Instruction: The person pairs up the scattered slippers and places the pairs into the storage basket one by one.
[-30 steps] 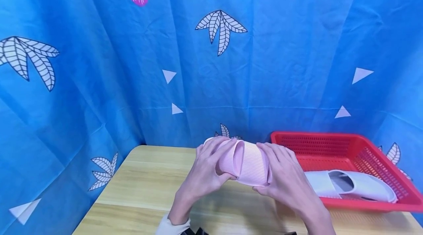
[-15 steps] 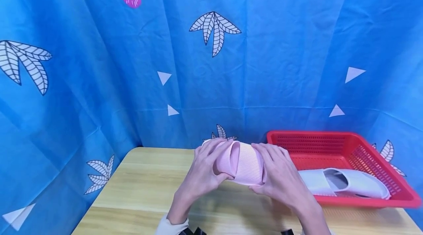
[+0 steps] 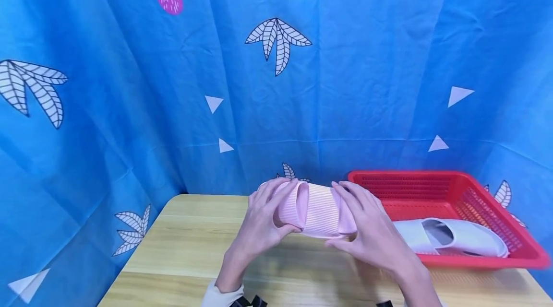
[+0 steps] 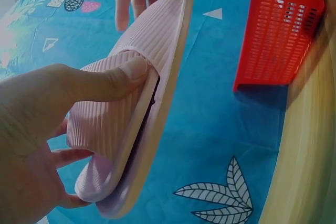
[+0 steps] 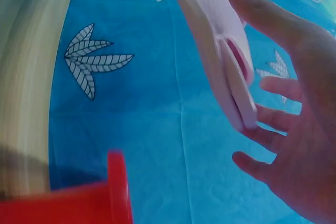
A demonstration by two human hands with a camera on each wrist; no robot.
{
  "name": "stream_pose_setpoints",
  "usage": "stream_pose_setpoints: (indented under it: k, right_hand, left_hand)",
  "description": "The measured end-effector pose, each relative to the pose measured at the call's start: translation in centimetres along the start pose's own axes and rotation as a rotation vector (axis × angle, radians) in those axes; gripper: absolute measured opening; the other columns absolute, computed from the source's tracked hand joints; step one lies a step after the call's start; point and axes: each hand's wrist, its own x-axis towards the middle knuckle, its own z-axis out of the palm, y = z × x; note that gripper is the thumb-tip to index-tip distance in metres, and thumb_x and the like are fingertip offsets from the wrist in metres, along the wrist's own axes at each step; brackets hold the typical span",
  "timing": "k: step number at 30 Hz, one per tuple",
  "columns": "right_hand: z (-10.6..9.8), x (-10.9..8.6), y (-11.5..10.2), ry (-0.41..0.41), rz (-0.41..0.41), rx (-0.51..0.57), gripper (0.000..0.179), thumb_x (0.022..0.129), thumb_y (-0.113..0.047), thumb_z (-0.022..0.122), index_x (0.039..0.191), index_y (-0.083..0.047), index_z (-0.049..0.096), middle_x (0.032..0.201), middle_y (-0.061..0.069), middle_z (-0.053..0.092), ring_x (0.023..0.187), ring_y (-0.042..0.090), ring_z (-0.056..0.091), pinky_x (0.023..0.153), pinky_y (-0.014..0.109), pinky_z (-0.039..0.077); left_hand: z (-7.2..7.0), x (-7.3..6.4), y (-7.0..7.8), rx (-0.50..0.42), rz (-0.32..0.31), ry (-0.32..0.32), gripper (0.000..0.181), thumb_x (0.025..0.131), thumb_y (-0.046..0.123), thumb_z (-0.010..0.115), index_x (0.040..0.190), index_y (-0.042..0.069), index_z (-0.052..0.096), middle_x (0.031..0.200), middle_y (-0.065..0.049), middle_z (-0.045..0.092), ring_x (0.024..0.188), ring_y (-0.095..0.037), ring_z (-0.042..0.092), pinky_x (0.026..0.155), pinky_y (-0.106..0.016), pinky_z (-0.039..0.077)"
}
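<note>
A pair of pink ribbed slippers is held up above the table, one laid against the other. My left hand grips them from one side. In the left wrist view its thumb presses on the ribbed strap and the fingers reach behind. At the other end my right hand spreads around the slippers, fingers and thumb apart. The right wrist view has its fingers loosely extended by the slippers' end, some seeming to touch it. The slippers' far side is hidden.
A red plastic basket stands on the right of the wooden table. Inside it lies a white slipper, near the front wall. A blue patterned curtain hangs behind and along the sides.
The slippers have shifted slightly left in my left hand. My right fingers have loosened, and more of the slippers' right end shows between fingers and thumb. The head view has turned slightly right.
</note>
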Motion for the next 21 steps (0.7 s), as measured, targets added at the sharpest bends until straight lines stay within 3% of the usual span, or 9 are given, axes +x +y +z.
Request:
stream_pose_setpoints:
  k: [7,9,13,16,19,21]
  right_hand:
    - [-2.0,-2.0,1.3,0.005,0.111,0.038,0.095,0.077,-0.039,0.091,0.157,-0.024,0.042,0.156,-0.001,0.042,0.14,0.019,0.04,0.099,0.048,0.053]
    - [-2.4,-2.7,1.9,0.021,0.127,0.019,0.087,0.082,-0.033,0.088,0.156,-0.025,0.044,0.154,-0.001,0.044,0.139,0.018,0.041,0.104,0.033,0.049]
    - [-2.7,-4.5,2.9,0.064,0.15,-0.006,0.074,0.087,-0.021,0.083,0.153,-0.024,0.049,0.149,0.002,0.05,0.135,0.02,0.044,0.108,0.011,0.027]
    - [-2.4,-5.6,3.8,0.083,0.148,-0.031,0.065,0.088,-0.016,0.079,0.148,-0.02,0.055,0.143,0.006,0.053,0.129,0.024,0.048,0.108,0.026,0.035]
    - [-2.0,-6.7,4.5,0.084,0.153,-0.071,0.056,0.088,-0.015,0.077,0.141,-0.016,0.061,0.136,0.008,0.057,0.123,0.026,0.051,0.097,0.048,0.042]
    - [-1.9,-7.4,4.9,0.079,0.163,-0.091,0.049,0.089,-0.015,0.076,0.136,-0.013,0.064,0.133,0.009,0.058,0.121,0.027,0.052,0.092,0.054,0.042]
  left_hand:
    - [0.0,0.0,-0.3,0.035,-0.019,0.027,0.108,0.058,0.03,0.103,0.152,0.028,0.05,0.147,-0.002,0.051,0.138,-0.024,0.041,0.103,-0.057,0.038]
    - [0.0,0.1,-0.4,0.04,-0.021,0.032,0.107,0.058,0.03,0.103,0.152,0.028,0.05,0.147,-0.003,0.051,0.138,-0.025,0.041,0.103,-0.057,0.038]
    - [0.0,0.2,-0.6,0.044,-0.025,0.03,0.106,0.06,0.031,0.102,0.153,0.027,0.05,0.147,-0.005,0.051,0.139,-0.026,0.04,0.103,-0.057,0.038]
    - [-0.1,0.1,-0.8,0.055,-0.035,0.036,0.107,0.059,0.032,0.102,0.153,0.028,0.05,0.147,-0.004,0.051,0.138,-0.025,0.041,0.102,-0.058,0.038]
    - [-0.3,-0.1,-0.9,0.066,-0.046,0.047,0.108,0.059,0.033,0.102,0.153,0.029,0.049,0.147,-0.002,0.051,0.138,-0.025,0.041,0.102,-0.06,0.039]
    - [-0.4,-0.1,-1.0,0.064,-0.047,0.051,0.108,0.059,0.033,0.102,0.153,0.03,0.049,0.147,-0.002,0.051,0.138,-0.025,0.041,0.102,-0.06,0.039]
